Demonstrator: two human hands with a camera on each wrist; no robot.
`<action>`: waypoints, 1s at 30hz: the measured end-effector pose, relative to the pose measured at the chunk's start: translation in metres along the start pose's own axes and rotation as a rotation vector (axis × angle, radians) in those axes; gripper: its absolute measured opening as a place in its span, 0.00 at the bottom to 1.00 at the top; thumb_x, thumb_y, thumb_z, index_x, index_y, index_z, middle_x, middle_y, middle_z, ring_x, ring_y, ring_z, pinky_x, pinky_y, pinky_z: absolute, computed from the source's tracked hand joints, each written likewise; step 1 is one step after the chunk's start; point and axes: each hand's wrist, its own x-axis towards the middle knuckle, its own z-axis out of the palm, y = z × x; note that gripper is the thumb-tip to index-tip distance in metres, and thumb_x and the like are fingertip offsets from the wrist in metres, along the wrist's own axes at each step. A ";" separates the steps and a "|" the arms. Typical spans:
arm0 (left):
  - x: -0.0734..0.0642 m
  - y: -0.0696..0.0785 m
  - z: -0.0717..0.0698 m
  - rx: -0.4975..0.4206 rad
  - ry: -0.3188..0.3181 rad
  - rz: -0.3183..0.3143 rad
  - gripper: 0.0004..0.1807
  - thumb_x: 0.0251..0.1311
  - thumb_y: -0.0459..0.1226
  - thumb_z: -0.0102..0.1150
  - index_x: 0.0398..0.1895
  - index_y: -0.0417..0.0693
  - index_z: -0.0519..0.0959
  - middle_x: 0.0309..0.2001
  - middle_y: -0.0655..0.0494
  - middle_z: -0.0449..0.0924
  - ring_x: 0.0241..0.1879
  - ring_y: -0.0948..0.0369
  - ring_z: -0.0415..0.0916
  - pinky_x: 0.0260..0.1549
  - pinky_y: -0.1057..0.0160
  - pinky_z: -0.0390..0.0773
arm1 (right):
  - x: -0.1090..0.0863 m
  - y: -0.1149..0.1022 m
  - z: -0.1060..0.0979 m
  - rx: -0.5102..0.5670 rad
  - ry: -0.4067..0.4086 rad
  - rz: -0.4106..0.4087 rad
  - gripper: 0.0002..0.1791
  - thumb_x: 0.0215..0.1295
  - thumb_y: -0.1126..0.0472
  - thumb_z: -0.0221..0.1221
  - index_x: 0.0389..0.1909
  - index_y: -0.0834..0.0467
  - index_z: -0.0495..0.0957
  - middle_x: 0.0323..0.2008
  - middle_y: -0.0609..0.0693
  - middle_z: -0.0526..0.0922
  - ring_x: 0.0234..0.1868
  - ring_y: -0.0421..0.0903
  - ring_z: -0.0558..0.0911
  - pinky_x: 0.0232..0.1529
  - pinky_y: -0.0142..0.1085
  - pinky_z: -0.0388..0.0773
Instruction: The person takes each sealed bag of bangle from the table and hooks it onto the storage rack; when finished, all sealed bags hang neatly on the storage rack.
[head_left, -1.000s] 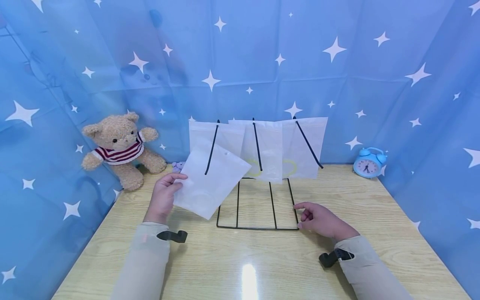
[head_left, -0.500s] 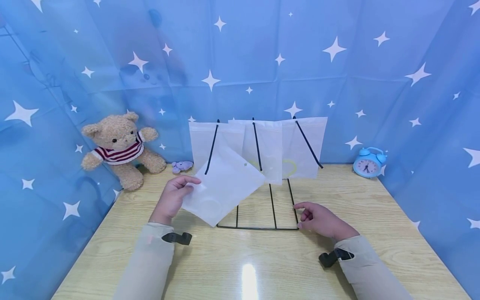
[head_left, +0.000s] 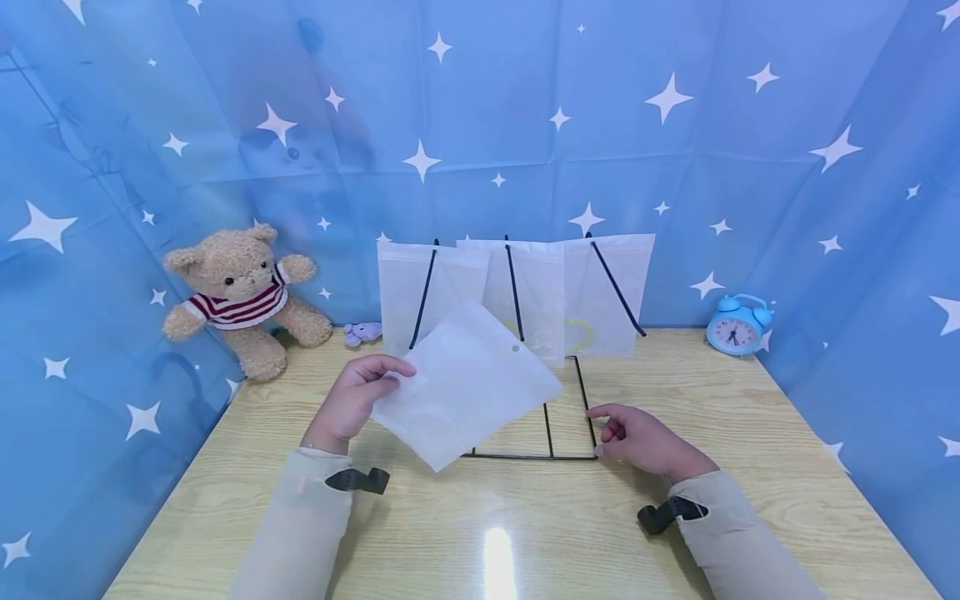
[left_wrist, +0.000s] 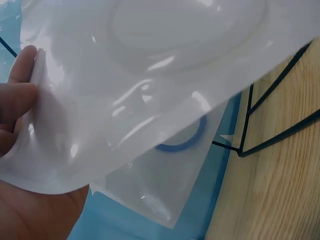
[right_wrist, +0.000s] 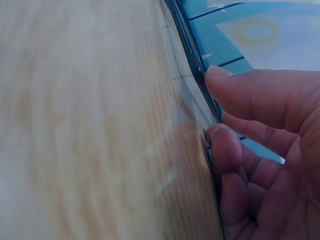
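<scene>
In the head view my left hand (head_left: 348, 404) pinches the left edge of a translucent white zip bag (head_left: 465, 383) with a punched hole, held tilted in front of a black wire rack (head_left: 525, 457). Up close, a faint pale ring shows through this bag (left_wrist: 75, 115). Three similar bags hang from the rack's prongs: left bag (head_left: 397, 287), middle bag (head_left: 540, 287) and right bag (head_left: 626, 267). Thumb and fingers of my right hand (head_left: 645, 442) hold the right side bar of the rack's base. The held bag hides the base's left part.
A teddy bear (head_left: 243, 292) in a striped sweater leans at the back left, with a small purple toy (head_left: 362, 333) beside it. A blue alarm clock (head_left: 737, 325) stands at the back right. Behind the wooden table (head_left: 420, 542) hangs a starry blue curtain (head_left: 480, 100).
My left hand has moved right and slightly toward me with the zip bag, which now overlaps more of the rack's base. The right hand has stayed on the rack.
</scene>
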 end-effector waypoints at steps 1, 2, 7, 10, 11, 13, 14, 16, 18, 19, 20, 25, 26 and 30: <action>0.000 0.000 0.000 -0.001 -0.008 0.007 0.24 0.68 0.21 0.50 0.42 0.57 0.90 0.49 0.70 0.87 0.50 0.68 0.82 0.46 0.70 0.82 | 0.000 0.000 0.000 0.001 0.000 0.000 0.35 0.63 0.64 0.72 0.71 0.63 0.73 0.38 0.53 0.78 0.39 0.50 0.75 0.35 0.34 0.74; -0.001 0.001 0.001 -0.003 -0.015 0.015 0.24 0.68 0.21 0.50 0.43 0.57 0.90 0.49 0.70 0.87 0.50 0.68 0.82 0.47 0.70 0.82 | 0.000 0.000 0.000 0.002 0.000 0.001 0.35 0.63 0.64 0.72 0.71 0.63 0.73 0.38 0.53 0.78 0.39 0.50 0.75 0.35 0.34 0.74; -0.002 0.003 0.002 -0.022 -0.038 0.058 0.27 0.68 0.20 0.49 0.42 0.62 0.90 0.49 0.71 0.86 0.52 0.69 0.81 0.49 0.71 0.80 | 0.000 -0.001 0.000 -0.002 0.001 0.008 0.35 0.63 0.63 0.73 0.71 0.63 0.74 0.39 0.53 0.78 0.39 0.50 0.75 0.36 0.34 0.74; -0.002 0.005 0.003 -0.055 -0.056 0.076 0.29 0.68 0.20 0.49 0.42 0.64 0.90 0.49 0.70 0.86 0.51 0.69 0.81 0.48 0.71 0.81 | 0.000 -0.001 0.000 -0.007 0.000 0.013 0.35 0.63 0.63 0.73 0.71 0.63 0.73 0.39 0.53 0.78 0.39 0.49 0.75 0.36 0.34 0.74; -0.002 0.005 0.003 -0.069 -0.062 0.079 0.29 0.68 0.20 0.48 0.42 0.65 0.90 0.49 0.70 0.86 0.51 0.69 0.82 0.46 0.71 0.83 | 0.000 -0.001 0.000 -0.005 0.001 0.015 0.35 0.63 0.63 0.73 0.71 0.63 0.73 0.39 0.53 0.78 0.39 0.49 0.75 0.36 0.34 0.74; -0.003 0.006 0.004 -0.083 -0.066 0.083 0.30 0.68 0.20 0.48 0.42 0.65 0.90 0.49 0.70 0.86 0.50 0.69 0.82 0.46 0.71 0.83 | -0.001 -0.001 0.000 -0.001 0.000 0.016 0.35 0.63 0.63 0.73 0.71 0.63 0.73 0.39 0.53 0.78 0.39 0.50 0.75 0.36 0.34 0.74; -0.003 0.007 0.004 -0.086 -0.066 0.084 0.30 0.68 0.20 0.48 0.42 0.65 0.90 0.49 0.70 0.86 0.51 0.69 0.82 0.46 0.71 0.83 | -0.001 -0.001 0.000 0.000 0.000 0.016 0.35 0.63 0.63 0.73 0.71 0.63 0.73 0.39 0.53 0.78 0.39 0.50 0.75 0.36 0.34 0.74; -0.003 0.007 0.005 -0.089 -0.060 0.084 0.30 0.67 0.19 0.47 0.42 0.65 0.90 0.49 0.69 0.86 0.51 0.69 0.81 0.48 0.71 0.82 | -0.001 -0.002 0.000 0.003 0.001 0.015 0.35 0.63 0.63 0.73 0.71 0.63 0.73 0.39 0.53 0.78 0.39 0.50 0.75 0.36 0.34 0.74; -0.003 0.008 0.006 -0.086 -0.053 0.082 0.30 0.68 0.19 0.47 0.42 0.65 0.90 0.49 0.69 0.86 0.52 0.68 0.80 0.50 0.71 0.81 | -0.001 -0.002 0.000 0.003 0.002 0.013 0.35 0.63 0.63 0.72 0.71 0.63 0.73 0.39 0.53 0.78 0.39 0.50 0.75 0.36 0.34 0.74; -0.003 0.008 0.006 -0.088 -0.052 0.080 0.30 0.68 0.19 0.47 0.42 0.65 0.90 0.49 0.69 0.86 0.52 0.68 0.80 0.49 0.71 0.82 | -0.001 -0.002 0.000 0.002 0.001 0.012 0.35 0.63 0.63 0.72 0.71 0.63 0.73 0.39 0.53 0.78 0.39 0.50 0.75 0.36 0.34 0.74; -0.003 0.009 0.007 -0.092 -0.053 0.078 0.30 0.68 0.19 0.47 0.42 0.65 0.90 0.49 0.69 0.86 0.52 0.68 0.80 0.49 0.70 0.82 | -0.001 -0.002 0.000 0.002 0.001 0.011 0.35 0.63 0.63 0.72 0.71 0.63 0.73 0.39 0.53 0.78 0.39 0.50 0.75 0.36 0.34 0.74; -0.002 0.010 0.008 -0.105 -0.060 0.081 0.30 0.69 0.20 0.47 0.43 0.65 0.90 0.50 0.69 0.86 0.52 0.68 0.81 0.47 0.70 0.83 | -0.001 -0.002 0.000 0.001 -0.002 0.004 0.35 0.64 0.64 0.72 0.71 0.64 0.73 0.39 0.53 0.78 0.39 0.50 0.75 0.35 0.34 0.74; -0.002 0.010 0.009 -0.106 -0.061 0.084 0.30 0.69 0.20 0.47 0.43 0.64 0.90 0.50 0.69 0.87 0.52 0.68 0.81 0.47 0.70 0.83 | -0.001 -0.002 0.000 -0.001 -0.002 0.003 0.35 0.64 0.64 0.71 0.71 0.64 0.73 0.39 0.53 0.78 0.39 0.50 0.75 0.35 0.34 0.74; -0.002 0.010 0.010 -0.115 -0.068 0.081 0.30 0.69 0.20 0.47 0.44 0.64 0.90 0.50 0.68 0.86 0.51 0.68 0.82 0.43 0.70 0.85 | -0.001 -0.002 0.000 -0.013 -0.004 -0.004 0.34 0.64 0.63 0.71 0.71 0.64 0.73 0.38 0.53 0.78 0.39 0.50 0.75 0.35 0.34 0.74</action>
